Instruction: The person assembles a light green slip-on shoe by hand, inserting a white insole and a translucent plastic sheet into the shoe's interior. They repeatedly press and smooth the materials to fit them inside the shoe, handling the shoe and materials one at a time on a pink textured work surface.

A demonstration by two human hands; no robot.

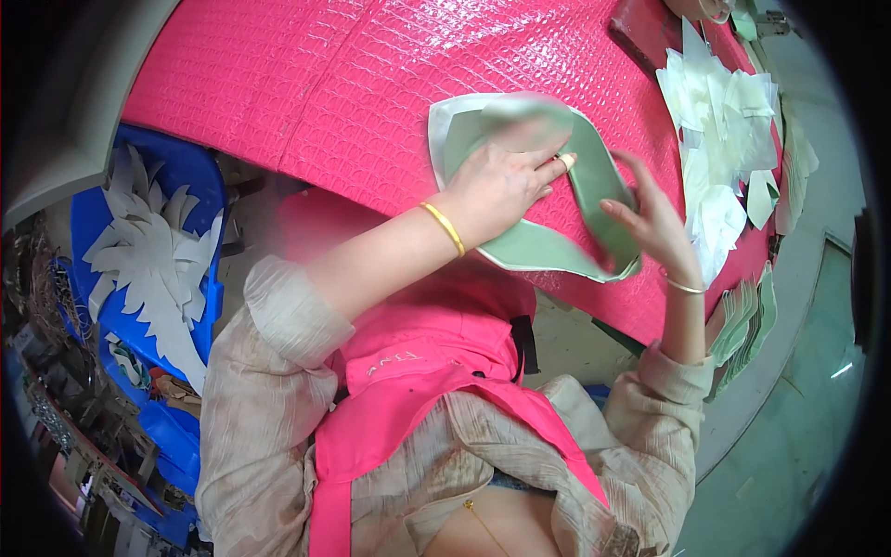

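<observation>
A pale green, white-edged, curved flat piece [548, 246], bent into a loop, lies on the pink textured table cover [371, 102]. My left hand [501, 186], with a yellow bangle at its wrist, reaches across the loop with fingers stretched out over it. Motion smears the far fingers and the green part beneath them. Something pale yellow wraps one of those fingers. At the loop's right side is my right hand [650, 215], thumb and fingers apart around its edge, the thumb near the green surface. A thin bracelet circles that wrist.
A pile of white pieces [719, 121] lies on the table's right side. Several stacked green pieces [742, 320] stand by its right edge. To the left, a blue bin [209, 186] holds white jagged-edged pieces [153, 251]. My pink apron [408, 371] meets the table's near edge.
</observation>
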